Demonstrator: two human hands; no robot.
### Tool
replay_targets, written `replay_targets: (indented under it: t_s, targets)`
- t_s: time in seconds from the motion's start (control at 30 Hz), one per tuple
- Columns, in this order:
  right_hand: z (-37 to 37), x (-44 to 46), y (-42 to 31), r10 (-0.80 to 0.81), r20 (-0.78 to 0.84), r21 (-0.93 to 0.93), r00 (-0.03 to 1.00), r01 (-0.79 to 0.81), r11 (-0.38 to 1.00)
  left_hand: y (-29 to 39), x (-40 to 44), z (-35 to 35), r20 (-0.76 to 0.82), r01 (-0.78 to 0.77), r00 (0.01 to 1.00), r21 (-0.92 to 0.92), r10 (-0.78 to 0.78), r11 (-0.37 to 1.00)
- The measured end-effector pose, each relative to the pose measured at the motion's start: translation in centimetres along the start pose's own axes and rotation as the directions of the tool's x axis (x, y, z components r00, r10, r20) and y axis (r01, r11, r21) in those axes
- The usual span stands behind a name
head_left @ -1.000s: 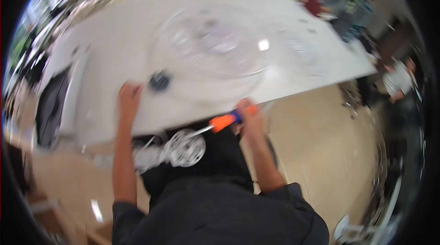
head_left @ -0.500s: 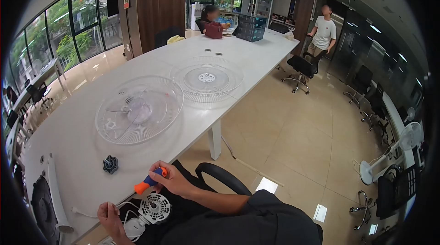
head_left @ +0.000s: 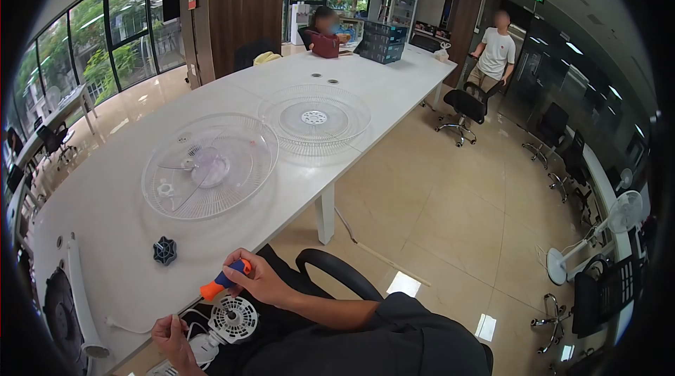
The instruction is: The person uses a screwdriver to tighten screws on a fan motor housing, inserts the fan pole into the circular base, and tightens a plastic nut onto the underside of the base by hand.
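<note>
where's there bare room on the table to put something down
Bare patches: left of the nearer fan guard, beyond the white pole; and between the farther guard and the dark boxes. Crowded: the middle of the table, under both guards.

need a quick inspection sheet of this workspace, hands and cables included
Surface: white table, no spills seen
Job's things: screwdriver, orange and blue handle; white fan head by the table edge
Clutter: dark knob, near fan guard and far fan guard; red bag and dark crate at the far end
Hands: right hand grips the screwdriver; left hand has fingers pinched, contents unclear
Cables: white cord near the left hand, plug on the table
Surroundings: seated person, standing person, office chair, standing fan
</note>
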State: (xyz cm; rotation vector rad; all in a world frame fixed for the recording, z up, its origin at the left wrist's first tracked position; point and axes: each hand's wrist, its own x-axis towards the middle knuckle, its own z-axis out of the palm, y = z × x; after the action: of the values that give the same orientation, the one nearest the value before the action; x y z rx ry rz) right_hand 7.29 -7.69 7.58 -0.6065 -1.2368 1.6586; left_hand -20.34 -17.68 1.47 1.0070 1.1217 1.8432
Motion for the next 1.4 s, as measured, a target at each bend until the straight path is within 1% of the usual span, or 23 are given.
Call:
replay_targets:
  t_s: [0.07,0.17,0.23,0.37,0.43,0.53,0.57,0.6,0.63,0.77,0.8,0.83,0.9,0.97,1.03,1.07,1.1,1.13,1.17,1.23,1.33,1.37,1.4]
  targets:
    - [-0.2,0.2,0.1,0.004,0.013,-0.001,1.000,-0.004,1.000,-0.1,0.1,0.1,-0.013,0.008,1.000,0.054,-0.007,0.999]
    - [-0.4,0.5,-0.1,-0.004,0.044,-0.002,0.999,0.004,1.000,-0.3,0.3,-0.1,-0.006,-0.005,1.000,0.040,0.005,0.999]
    - [-0.5,0.6,-0.2,-0.014,0.061,-0.001,0.998,0.014,1.000,-0.3,0.3,-0.1,-0.059,0.021,0.998,0.007,-0.021,1.000]
    - [-0.5,0.4,-0.5,-0.032,0.051,-0.028,0.998,0.033,0.999,0.1,0.4,0.4,-0.047,0.017,0.999,-0.015,-0.018,1.000]
    - [-0.4,0.2,-0.6,-0.027,0.052,-0.027,0.998,0.028,0.999,0.4,0.2,0.3,-0.027,0.005,1.000,0.027,-0.004,1.000]
    - [-0.4,-0.1,-0.8,-0.075,0.109,-0.004,0.991,0.076,0.997,0.8,0.0,0.1,-0.001,-0.026,1.000,0.035,0.026,0.999]
    - [-0.4,-0.2,-0.9,-0.135,0.145,-0.002,0.980,0.137,0.991,0.8,-0.2,-0.1,-0.004,-0.028,1.000,0.035,0.028,0.999]
    - [-0.3,-0.4,-1.0,-0.193,0.179,0.003,0.965,0.195,0.981,0.7,-0.4,-0.3,-0.025,-0.030,0.999,0.050,0.031,0.998]
    - [-0.3,-0.6,-1.2,-0.190,0.182,0.004,0.965,0.193,0.981,0.7,-0.6,-0.5,-0.047,-0.031,0.998,0.065,0.034,0.997]
    - [-0.2,-1.1,-2.2,-0.246,0.231,-0.069,0.941,0.268,0.961,1.3,-1.4,-0.3,-0.055,-0.024,0.998,0.062,0.027,0.998]
    - [-0.1,-1.1,-2.2,-0.278,0.239,-0.096,0.931,0.307,0.947,1.3,-1.6,-0.1,-0.077,-0.042,0.996,0.013,0.043,0.999]
    - [-0.1,-1.0,-2.1,-0.272,0.240,-0.094,0.932,0.302,0.949,1.3,-1.7,0.1,-0.101,-0.062,0.993,-0.036,0.058,0.997]
    - [-0.1,-0.8,-1.8,-0.328,0.254,-0.116,0.910,0.366,0.924,1.5,-1.6,0.3,-0.089,-0.055,0.994,0.001,0.055,0.998]
    - [-0.1,-0.7,-1.8,-0.291,0.231,-0.097,0.929,0.319,0.943,1.8,-1.6,0.2,-0.080,-0.048,0.996,0.044,0.051,0.998]
    - [0.2,-0.6,-1.6,-0.257,0.206,-0.081,0.944,0.278,0.957,2.3,-1.5,0.5,-0.031,-0.077,0.996,0.146,0.082,0.986]
    - [0.3,-0.5,-1.6,-0.141,0.096,-0.093,0.985,0.150,0.984,2.5,-1.4,0.8,-0.032,-0.075,0.996,0.147,0.081,0.986]
    - [0.5,-0.5,-1.5,-0.019,-0.016,-0.088,1.000,0.017,0.996,3.0,-1.5,1.4,-0.021,-0.063,0.997,0.207,0.069,0.976]
    - [0.6,-0.4,-1.3,-0.016,-0.015,-0.083,1.000,0.015,0.996,3.5,-1.6,1.9,-0.012,-0.052,0.998,0.268,0.057,0.962]
    - [0.7,-0.2,-0.8,-0.001,-0.045,-0.062,0.999,-0.002,0.998,3.8,-1.6,2.2,-0.014,-0.052,0.998,0.273,0.058,0.961]
    - [0.7,0.1,-0.2,0.035,-0.102,-0.020,0.994,-0.037,0.999,4.2,-1.7,2.9,-0.043,-0.075,0.994,0.359,0.097,0.930]
    - [0.5,0.0,-0.4,0.098,-0.124,0.020,0.987,-0.097,0.995,4.5,-2.1,3.3,-0.046,-0.118,0.988,0.369,0.146,0.922]
    - [0.4,0.1,-0.5,0.134,-0.133,0.029,0.982,-0.131,0.991,4.3,-2.2,3.4,-0.011,-0.184,0.980,0.336,0.199,0.924]
    - [0.2,0.3,-0.4,0.127,-0.157,0.071,0.979,-0.117,0.991,5.4,-2.4,4.5,0.006,-0.186,0.980,0.353,0.197,0.917]
